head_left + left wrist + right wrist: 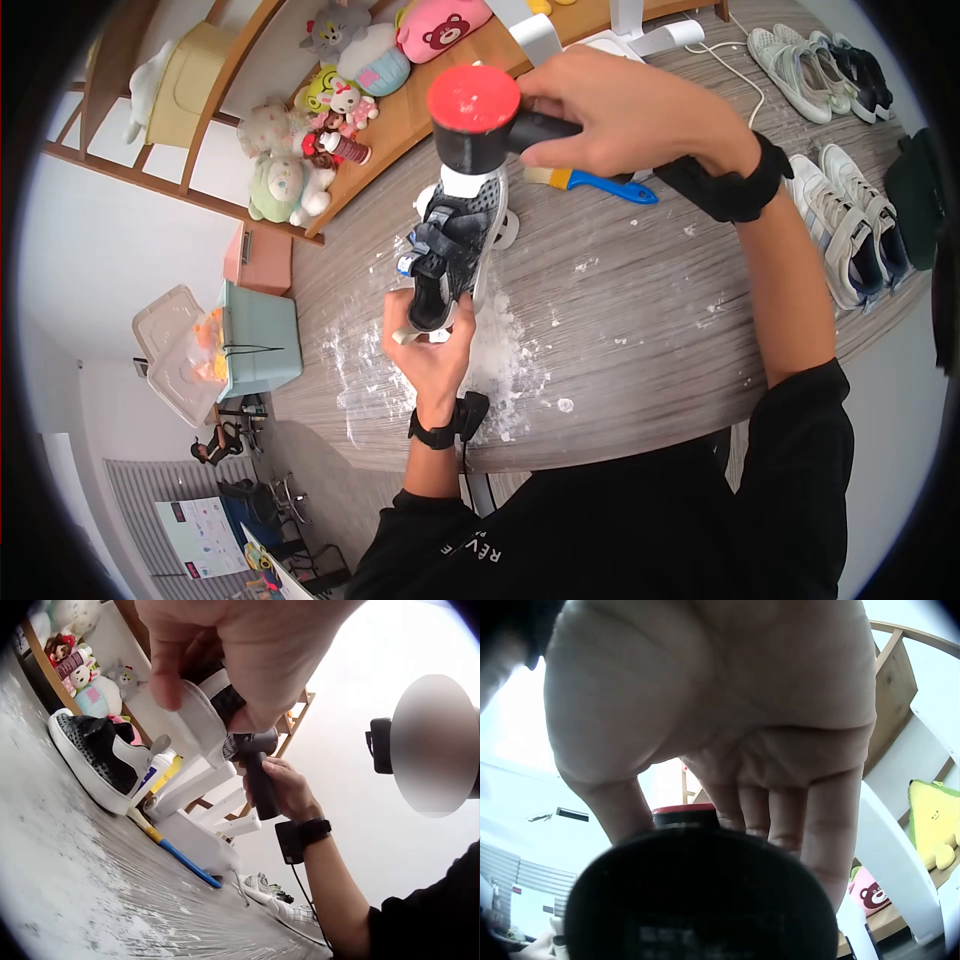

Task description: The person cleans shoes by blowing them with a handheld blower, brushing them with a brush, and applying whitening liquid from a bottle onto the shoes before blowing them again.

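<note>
In the head view a black and grey strapped shoe [452, 240] is held off the table by its heel, gripped between the thumb and fingers of the left hand [435, 355]. The right hand [625, 115] grips the black handle of a device with a round red top [474, 98], held over the shoe's toe end. In the left wrist view the left hand [240, 652] pinches the pale heel part of the shoe. The right wrist view has the right hand [720, 735] around the black handle [701, 900], whose base fills the foreground.
White powder [505, 360] marks the table [650, 310]. A blue-handled brush [610, 187] lies behind the device. Another black and white shoe [97, 757] stands beyond the left hand. Pairs of shoes [845, 220] are at the right; plush toys [285, 185] and a green bin [265, 340] are at the left.
</note>
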Demonstrator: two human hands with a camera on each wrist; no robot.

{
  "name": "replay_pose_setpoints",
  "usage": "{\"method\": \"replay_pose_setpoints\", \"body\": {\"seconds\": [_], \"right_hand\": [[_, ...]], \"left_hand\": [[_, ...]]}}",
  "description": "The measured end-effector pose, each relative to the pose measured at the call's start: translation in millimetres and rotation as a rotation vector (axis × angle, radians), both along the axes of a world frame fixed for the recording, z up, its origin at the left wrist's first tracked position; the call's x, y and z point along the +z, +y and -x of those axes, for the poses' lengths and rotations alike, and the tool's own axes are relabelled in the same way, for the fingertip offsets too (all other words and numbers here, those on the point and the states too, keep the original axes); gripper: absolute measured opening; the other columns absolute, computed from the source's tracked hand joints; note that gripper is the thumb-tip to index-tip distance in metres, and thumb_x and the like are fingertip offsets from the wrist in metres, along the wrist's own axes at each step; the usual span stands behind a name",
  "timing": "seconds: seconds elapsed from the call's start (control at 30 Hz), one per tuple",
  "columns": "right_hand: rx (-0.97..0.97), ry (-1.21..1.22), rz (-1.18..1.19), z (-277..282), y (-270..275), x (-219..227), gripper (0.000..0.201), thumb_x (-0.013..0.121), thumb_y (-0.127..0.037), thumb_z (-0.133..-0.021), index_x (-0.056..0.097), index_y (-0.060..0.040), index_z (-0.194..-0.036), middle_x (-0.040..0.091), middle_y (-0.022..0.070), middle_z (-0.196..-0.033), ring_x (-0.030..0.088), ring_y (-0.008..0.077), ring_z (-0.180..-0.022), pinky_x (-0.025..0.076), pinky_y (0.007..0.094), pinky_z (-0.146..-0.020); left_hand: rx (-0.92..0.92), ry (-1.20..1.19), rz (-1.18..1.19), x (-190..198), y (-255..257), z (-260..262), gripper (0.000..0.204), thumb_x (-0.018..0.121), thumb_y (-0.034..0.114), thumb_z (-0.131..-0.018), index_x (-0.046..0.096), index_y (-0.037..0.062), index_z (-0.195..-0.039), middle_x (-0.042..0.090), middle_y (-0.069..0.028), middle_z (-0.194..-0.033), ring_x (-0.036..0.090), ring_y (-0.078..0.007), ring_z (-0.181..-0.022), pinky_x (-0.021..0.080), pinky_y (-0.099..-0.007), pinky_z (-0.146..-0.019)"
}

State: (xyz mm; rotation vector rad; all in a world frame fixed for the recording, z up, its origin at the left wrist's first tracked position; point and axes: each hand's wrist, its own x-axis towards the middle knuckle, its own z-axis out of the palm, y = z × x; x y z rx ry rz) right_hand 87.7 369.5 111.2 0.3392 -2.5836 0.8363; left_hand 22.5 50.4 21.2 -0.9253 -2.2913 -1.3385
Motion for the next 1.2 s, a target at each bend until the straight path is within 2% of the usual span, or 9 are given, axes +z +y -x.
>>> {"method": "replay_pose_setpoints", "body": {"seconds": [0.07,0.17,0.3,0.33,0.6,0.7,0.87,0.97,1.2], "right_hand": [[0.032,0.039,0.005,1,-6,-1,0.033,0.077,-0.024,-0.08,0.062,0.0053,-0.083,0.058,0.0187,-0.068,0.059,0.0353,-0.066,0.046,0.0427,-0.063],[0.114,0.1,-0.02,6,-17,-13,0.029,0.076,-0.02,-0.079,0.063,0.0043,-0.087,0.059,0.0206,-0.068,0.06,0.0376,-0.066,0.046,0.0433,-0.063],[0.119,0.211,-0.091,5,-28,-12,0.026,0.075,-0.018,-0.076,0.066,0.0023,-0.089,0.064,0.0227,-0.072,0.065,0.0432,-0.075,0.05,0.0491,-0.07],[0.123,0.052,-0.091,1,-23,-6,0.026,0.075,-0.018,-0.077,0.067,0.0016,-0.092,0.066,0.0227,-0.076,0.065,0.0426,-0.078,0.05,0.0484,-0.072],[-0.028,-0.036,-0.074,-2,-16,-6,0.025,0.076,-0.016,-0.08,0.068,0.0009,-0.096,0.068,0.0221,-0.082,0.067,0.0404,-0.084,0.05,0.0477,-0.076],[0.035,0.196,-0.176,4,-27,-15,0.027,0.073,-0.02,-0.079,0.068,0.0041,-0.089,0.069,0.0224,-0.082,0.068,0.0414,-0.08,0.054,0.0477,-0.072],[0.069,-0.159,-0.058,1,-16,-3,0.03,0.075,-0.017,-0.082,0.068,-0.0009,-0.106,0.068,0.0196,-0.087,0.064,0.0391,-0.093,0.051,0.0438,-0.083],[-0.018,0.0,-0.04,-9,-5,-10,0.032,0.074,-0.017,-0.082,0.069,-0.0007,-0.109,0.067,0.0206,-0.087,0.064,0.038,-0.093,0.05,0.0441,-0.084],[0.082,-0.137,0.062,-8,1,6,0.045,0.074,-0.023,-0.087,0.064,0.0008,-0.124,0.068,0.0193,-0.106,0.064,0.0356,-0.1,0.049,0.0424,-0.088]], "left_hand": [[0.007,0.202,0.17,5,-5,2,0.03,0.083,0.005,-0.08,0.059,-0.0005,-0.096,0.06,-0.003,-0.089,0.057,-0.0094,-0.08,0.048,-0.0234,-0.069],[0.08,0.231,0.15,7,-7,6,0.033,0.086,0.008,-0.071,0.063,-0.0014,-0.094,0.058,-0.0088,-0.085,0.058,-0.0209,-0.068,0.048,-0.0322,-0.059],[0.063,0.272,0.113,11,-3,7,0.034,0.086,0.006,-0.07,0.064,-0.0018,-0.095,0.059,-0.01,-0.087,0.061,-0.0215,-0.07,0.049,-0.0333,-0.061],[0.056,0.272,0.117,13,-2,7,0.034,0.086,0.006,-0.07,0.064,-0.0018,-0.095,0.059,-0.01,-0.087,0.061,-0.0215,-0.07,0.049,-0.0333,-0.061],[0.06,0.449,0.271,14,0,1,0.042,0.086,0.006,-0.067,0.067,-0.0026,-0.103,0.062,-0.0146,-0.093,0.066,-0.0308,-0.078,0.054,-0.0371,-0.069],[0.03,0.506,0.248,13,9,1,0.036,0.085,0.006,-0.068,0.065,-0.0024,-0.096,0.061,-0.0129,-0.09,0.063,-0.0291,-0.073,0.051,-0.0368,-0.066],[0.042,0.502,0.224,14,2,3,0.035,0.086,0.005,-0.069,0.065,-0.0032,-0.096,0.062,-0.0136,-0.091,0.063,-0.029,-0.077,0.051,-0.035,-0.07],[0.122,0.385,0.222,18,-5,5,0.037,0.085,0.004,-0.068,0.066,-0.003,-0.1,0.062,-0.0129,-0.092,0.065,-0.0255,-0.078,0.054,-0.037,-0.067],[-0.014,0.069,0.001,3,-11,5,0.03,0.083,0.006,-0.074,0.064,-0.0008,-0.096,0.057,-0.0071,-0.09,0.057,-0.0182,-0.079,0.047,-0.0305,-0.07]]}}
